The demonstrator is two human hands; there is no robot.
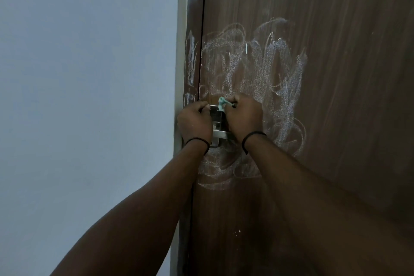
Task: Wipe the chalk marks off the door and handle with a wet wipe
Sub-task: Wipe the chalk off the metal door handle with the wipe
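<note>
Between my pinched right-hand fingers (231, 103) the wet wipe (222, 103) is bunched small above the handle (220, 133); left hand (194, 122) curled beside. I judge it could smear chalk marks (257, 67).

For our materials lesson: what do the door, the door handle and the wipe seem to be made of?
Door: wood or wood-look laminate, matte brown, with vertical grain streaks.
Door handle: metal, probably brushed steel, grey with a dull sheen.
Wet wipe: thin, soft fabric or paper, pale bluish green, crumpled in the right hand.

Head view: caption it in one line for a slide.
Both hands at a metal door handle, right hand pinching a wet wipe, chalk marks covering the door.
</note>
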